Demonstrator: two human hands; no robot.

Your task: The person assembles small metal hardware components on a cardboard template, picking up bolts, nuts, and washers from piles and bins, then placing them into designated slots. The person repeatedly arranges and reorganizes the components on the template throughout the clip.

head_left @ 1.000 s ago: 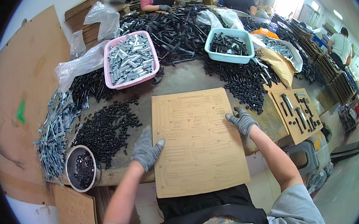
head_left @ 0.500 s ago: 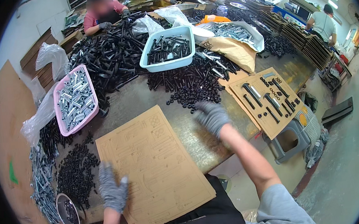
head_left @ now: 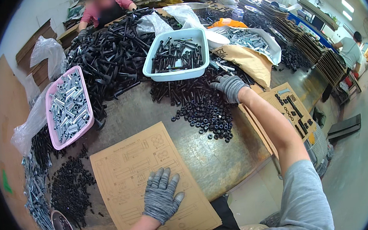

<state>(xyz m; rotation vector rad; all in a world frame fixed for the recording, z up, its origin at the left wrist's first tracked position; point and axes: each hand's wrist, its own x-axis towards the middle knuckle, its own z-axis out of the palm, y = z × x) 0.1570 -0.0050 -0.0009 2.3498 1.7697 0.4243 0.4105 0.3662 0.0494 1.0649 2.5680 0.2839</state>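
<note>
My left hand, in a grey knit glove, lies flat with fingers spread on a brown cardboard sheet printed with line drawings of hardware. At the right edge of a heap of black bolts, my gloved right hand reaches in with its fingers apart and slightly bent. I see nothing held in it, though the fingertips blend with the dark parts. Black nuts are spread just below that hand. Under my right forearm is a second cardboard sheet with bolts, nuts and sleeves laid out on it, partly covered by the arm.
A pink tray of silver sleeves stands left, a blue tray of black bolts at centre. Behind are large black bolts and a paper sack. Small black parts and a metal bowl lie near left. Other people work beyond.
My left hand has moved right, from the sheet's left edge onto its middle. My right hand has gone forward and right, from beside the nuts to the bolt heap.
</note>
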